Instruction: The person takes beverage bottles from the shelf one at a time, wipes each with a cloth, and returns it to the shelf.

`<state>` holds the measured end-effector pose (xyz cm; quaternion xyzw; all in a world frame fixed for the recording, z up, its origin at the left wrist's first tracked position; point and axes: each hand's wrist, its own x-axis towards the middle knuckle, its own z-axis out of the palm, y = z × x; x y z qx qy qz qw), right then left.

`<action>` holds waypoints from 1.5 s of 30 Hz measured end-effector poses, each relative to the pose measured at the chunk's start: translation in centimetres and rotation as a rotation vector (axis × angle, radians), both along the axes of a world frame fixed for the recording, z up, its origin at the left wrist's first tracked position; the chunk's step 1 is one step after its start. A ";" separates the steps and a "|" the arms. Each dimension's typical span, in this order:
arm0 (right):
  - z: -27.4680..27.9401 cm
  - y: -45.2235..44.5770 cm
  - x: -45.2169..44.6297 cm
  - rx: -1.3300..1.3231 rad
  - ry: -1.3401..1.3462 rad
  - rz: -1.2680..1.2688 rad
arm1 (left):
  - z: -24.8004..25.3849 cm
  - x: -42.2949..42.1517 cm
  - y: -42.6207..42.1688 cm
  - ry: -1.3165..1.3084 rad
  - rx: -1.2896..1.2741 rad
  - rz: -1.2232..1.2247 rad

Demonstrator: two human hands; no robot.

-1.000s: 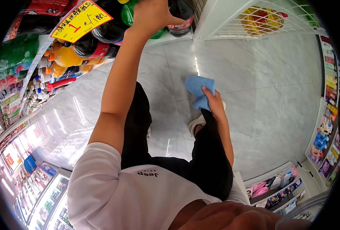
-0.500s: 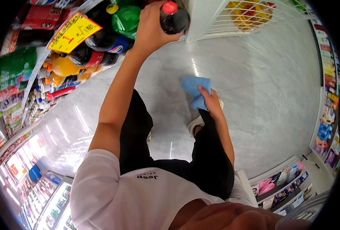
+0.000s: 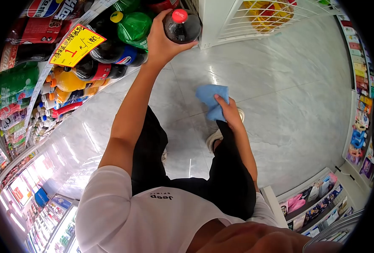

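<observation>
At the top, my left hand (image 3: 159, 44) is wrapped around a dark cola bottle (image 3: 187, 31) with a red cap. The bottle stands upright at the shelf end, beside a white frame. Left of that hand lie a green bottle (image 3: 134, 27) with a yellow cap and a dark bottle with a blue label (image 3: 130, 55). My right hand (image 3: 229, 110) pinches a folded blue cloth (image 3: 213, 95) between thumb and fingers, above the floor and near my right knee.
Drink shelves with a yellow price sign (image 3: 77, 45) line the left side. A white wire rack (image 3: 237, 25) is at the top right. Packaged goods hang along the right edge (image 3: 360, 71), and a low rack (image 3: 313, 198) stands at the lower right. Grey tiles (image 3: 288, 109) cover the floor.
My left hand has come down and left, and the red-capped bottle now shows in its grip. The cloth in my right hand has shifted slightly left. The view has turned a little.
</observation>
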<state>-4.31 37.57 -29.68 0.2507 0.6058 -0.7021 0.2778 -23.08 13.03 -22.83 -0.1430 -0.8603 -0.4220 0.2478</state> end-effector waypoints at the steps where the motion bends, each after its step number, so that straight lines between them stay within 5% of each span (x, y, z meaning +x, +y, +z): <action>1: 0.1 -0.1 0.0 -0.004 -0.003 -0.001 | -0.1 0.0 -0.1 0.016 0.009 -0.020; 4: 0.4 -0.2 -0.2 -0.010 -0.012 -0.001 | -0.1 -0.5 -0.3 0.204 -0.092 -0.003; 10: -0.2 -0.2 -0.1 -0.010 -0.015 -0.006 | -1.0 0.0 -0.2 -0.055 0.151 -0.107; 25: -0.8 -0.7 -0.3 -0.041 -0.019 -0.017 | -3.9 -0.5 -1.4 0.023 0.003 -0.058; 34: -0.6 -0.8 -0.3 -0.047 -0.014 -0.016 | -5.9 -0.5 -1.0 -0.112 0.281 -0.104; 45: -0.5 -1.1 0.0 -0.052 -0.007 -0.006 | -4.5 0.1 -0.2 -0.219 0.256 0.003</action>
